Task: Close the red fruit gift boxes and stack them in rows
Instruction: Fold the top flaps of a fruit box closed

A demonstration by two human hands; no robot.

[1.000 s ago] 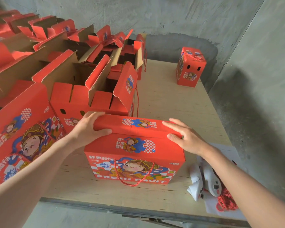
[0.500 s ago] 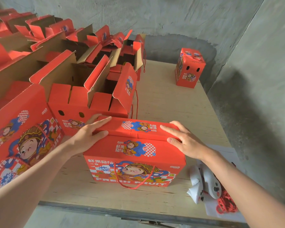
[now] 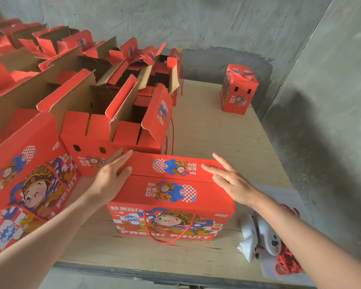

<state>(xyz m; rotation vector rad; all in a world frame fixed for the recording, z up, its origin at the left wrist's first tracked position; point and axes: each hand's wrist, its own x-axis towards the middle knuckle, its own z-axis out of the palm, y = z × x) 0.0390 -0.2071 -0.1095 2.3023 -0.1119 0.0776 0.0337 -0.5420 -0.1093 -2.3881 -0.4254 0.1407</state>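
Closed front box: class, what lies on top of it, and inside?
The left hand and right hand rest flat on the closed front box. Its inside is covered by the lid.

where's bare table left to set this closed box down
The widest bare table runs from the closed box to the small box at the far corner, with the open boxes on its left. A thin strip lies along the near edge. The left is crowded; white controllers and red cord fill the near right corner.

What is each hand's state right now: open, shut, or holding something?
Left hand: open, straight fingers on the left end of the closed box top.
Right hand: open, straight fingers on the right end.
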